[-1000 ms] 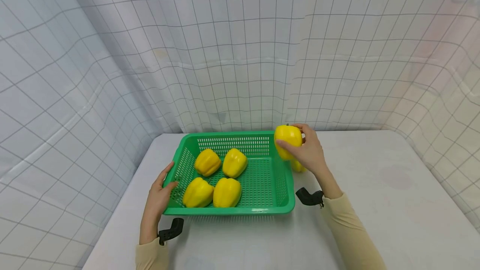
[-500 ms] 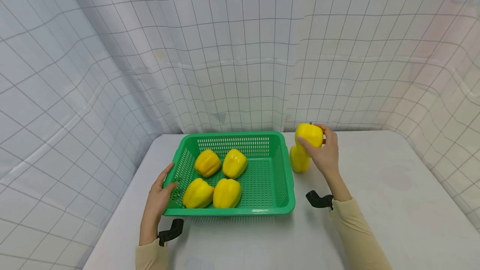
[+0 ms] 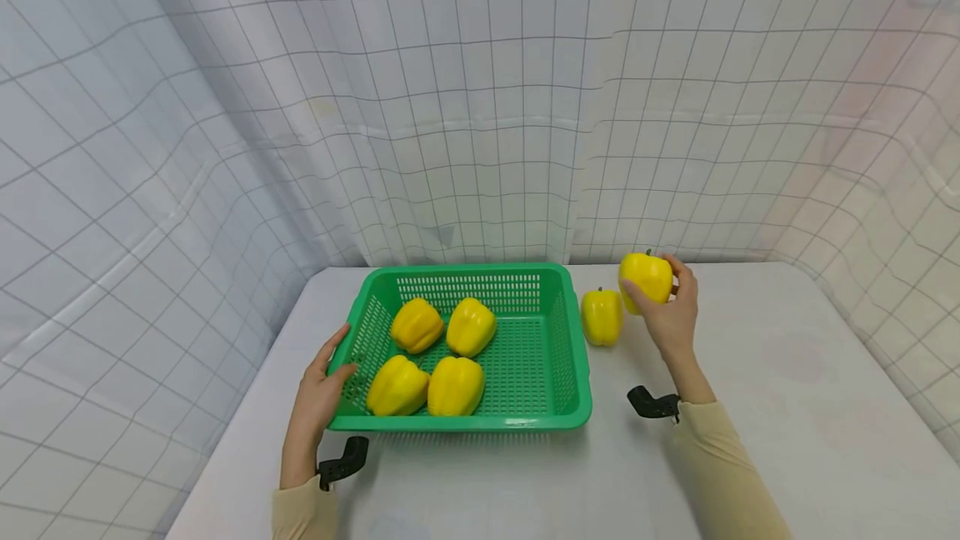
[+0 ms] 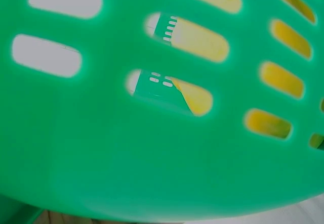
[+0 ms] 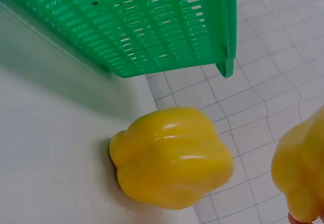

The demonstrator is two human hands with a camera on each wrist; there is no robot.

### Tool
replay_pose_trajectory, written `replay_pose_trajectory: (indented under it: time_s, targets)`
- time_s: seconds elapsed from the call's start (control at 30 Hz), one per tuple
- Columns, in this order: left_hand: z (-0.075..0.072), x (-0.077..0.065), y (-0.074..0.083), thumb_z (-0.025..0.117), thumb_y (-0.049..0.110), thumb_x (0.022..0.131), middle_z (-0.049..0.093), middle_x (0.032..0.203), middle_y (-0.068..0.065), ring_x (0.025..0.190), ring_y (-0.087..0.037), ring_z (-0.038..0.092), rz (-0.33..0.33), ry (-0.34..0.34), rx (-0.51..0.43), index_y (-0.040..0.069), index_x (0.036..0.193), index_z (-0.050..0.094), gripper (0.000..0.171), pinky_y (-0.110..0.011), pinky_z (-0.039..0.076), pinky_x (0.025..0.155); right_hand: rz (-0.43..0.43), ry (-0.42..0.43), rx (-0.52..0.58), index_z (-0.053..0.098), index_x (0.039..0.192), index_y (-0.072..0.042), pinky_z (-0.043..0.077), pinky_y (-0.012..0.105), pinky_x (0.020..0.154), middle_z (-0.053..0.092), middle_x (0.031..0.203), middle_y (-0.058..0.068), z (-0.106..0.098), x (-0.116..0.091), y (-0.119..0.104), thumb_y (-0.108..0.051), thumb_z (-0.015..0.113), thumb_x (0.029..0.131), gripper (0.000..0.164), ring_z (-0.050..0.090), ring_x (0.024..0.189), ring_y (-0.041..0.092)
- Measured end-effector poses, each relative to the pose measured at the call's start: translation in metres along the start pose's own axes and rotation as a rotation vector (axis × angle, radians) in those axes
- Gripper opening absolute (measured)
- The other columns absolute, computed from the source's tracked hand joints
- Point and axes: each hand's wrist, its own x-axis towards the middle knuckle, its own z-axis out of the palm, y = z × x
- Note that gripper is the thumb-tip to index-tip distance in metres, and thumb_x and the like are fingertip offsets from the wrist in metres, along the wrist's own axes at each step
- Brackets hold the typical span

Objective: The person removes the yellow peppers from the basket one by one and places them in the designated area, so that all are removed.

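Note:
A yellow bell pepper (image 3: 646, 281) with a green stem is held upright in my right hand (image 3: 670, 317), thumb on its near side and fingers round its right side. It hangs over the table at the right; part of it shows at the right edge of the right wrist view (image 5: 304, 168). Another yellow bell pepper (image 3: 602, 317) stands on the table just right of the green plastic basket (image 3: 480, 423). My left hand (image 3: 318, 394) grips the basket's left rim, thumb over the inner side. The basket wall (image 4: 101, 148) fills the left wrist view.
Several yellow bell peppers (image 3: 470, 327) lie in the left and middle of the basket. The white table (image 3: 765, 373) extends to the right, and a white gridded curtain (image 3: 480, 148) closes off the back and sides.
My right hand has carried its bell pepper from above the basket's right rim rightward, past the standing pepper, which is now in full view. The left hand has stayed on the rim.

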Motion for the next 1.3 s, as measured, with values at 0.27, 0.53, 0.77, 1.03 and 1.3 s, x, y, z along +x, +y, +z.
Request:
replay_pose_trajectory:
  time_s: [0.27, 0.53, 0.77, 1.03, 1.3]
  targets:
    - [0.000, 0.001, 0.000, 0.046, 0.014, 0.099, 0.017, 0.155, -0.012, 0.117, -0.035, 0.039, 0.008, 0.006, 0.001, 0.033, 0.152, 0.023, 0.061, -0.045, 0.035, 0.084, 0.082, -0.003, -0.004, 0.042, 0.142, -0.015, 0.036, 0.032, 0.077, 0.045, 0.134, 0.004, -0.006, 0.001, 0.017, -0.031, 0.075, 0.081, 0.072, 0.039, 0.102, 0.017]
    - [0.000, 0.001, 0.000, 0.046, 0.013, 0.099, 0.019, 0.154, -0.014, 0.114, -0.035, 0.041, 0.013, 0.008, 0.001, 0.031, 0.152, 0.023, 0.060, -0.044, 0.036, 0.083, 0.133, -0.021, -0.047, 0.039, 0.144, -0.013, 0.035, 0.034, 0.078, 0.044, 0.136, 0.007, -0.010, 0.000, 0.034, -0.035, 0.074, 0.082, 0.074, 0.039, 0.104, 0.021]
    - [0.000, 0.001, 0.000, 0.046, 0.014, 0.099, 0.019, 0.154, -0.013, 0.116, -0.035, 0.039, 0.013, 0.012, -0.001, 0.031, 0.152, 0.024, 0.060, -0.046, 0.034, 0.084, 0.119, -0.007, -0.092, 0.040, 0.143, -0.008, 0.030, 0.037, 0.083, 0.041, 0.135, 0.013, -0.012, 0.000, 0.046, -0.034, 0.074, 0.082, 0.074, 0.038, 0.107, 0.026]
    - [0.001, 0.001, -0.001, 0.046, 0.014, 0.099, 0.020, 0.154, -0.013, 0.115, -0.035, 0.040, 0.017, 0.014, 0.003, 0.031, 0.152, 0.024, 0.060, -0.045, 0.035, 0.084, 0.120, -0.031, -0.130, 0.040, 0.142, -0.006, 0.030, 0.040, 0.089, 0.040, 0.130, 0.018, -0.013, 0.000, 0.055, -0.034, 0.073, 0.082, 0.074, 0.037, 0.112, 0.029]
    - [0.001, 0.001, 0.000, 0.047, 0.014, 0.098, 0.019, 0.154, -0.012, 0.115, -0.034, 0.040, 0.011, 0.014, 0.002, 0.032, 0.151, 0.024, 0.060, -0.044, 0.034, 0.084, 0.152, -0.057, -0.158, 0.040, 0.142, -0.006, 0.034, 0.042, 0.088, 0.043, 0.129, 0.019, -0.014, -0.002, 0.062, -0.038, 0.073, 0.082, 0.076, 0.042, 0.107, 0.031]
